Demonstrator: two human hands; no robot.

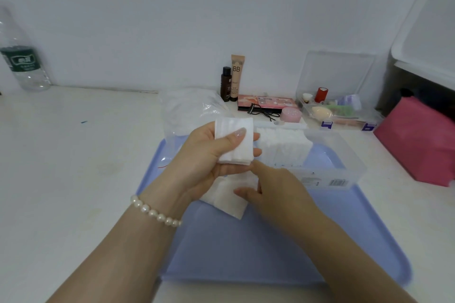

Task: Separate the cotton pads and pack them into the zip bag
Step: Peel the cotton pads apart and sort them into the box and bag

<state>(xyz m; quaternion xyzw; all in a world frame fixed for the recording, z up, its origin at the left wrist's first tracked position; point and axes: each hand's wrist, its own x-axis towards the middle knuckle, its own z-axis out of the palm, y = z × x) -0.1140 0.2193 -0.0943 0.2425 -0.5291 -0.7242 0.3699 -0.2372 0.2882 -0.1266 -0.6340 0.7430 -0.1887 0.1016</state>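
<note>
My left hand [209, 155] holds a small stack of white square cotton pads [234, 141] above the blue tray, thumb pressed across the top pad. My right hand [273, 192] is just below, its index finger touching the stack's lower corner and its thumb on more white pads [229, 198] lying on the tray. A row of cotton pads [283, 147] stands in a clear plastic box [344, 167] at the tray's far right. The clear zip bag [194, 110] lies crumpled behind my left hand.
The blue tray [270, 253] sits on a white tabletop. Along the wall stand a brown bottle [226, 83], a BB cream tube [237, 76], a pink palette [266, 103] and a clear organiser [339, 108]. A red pouch [418, 140] lies right, a water bottle [22, 56] far left.
</note>
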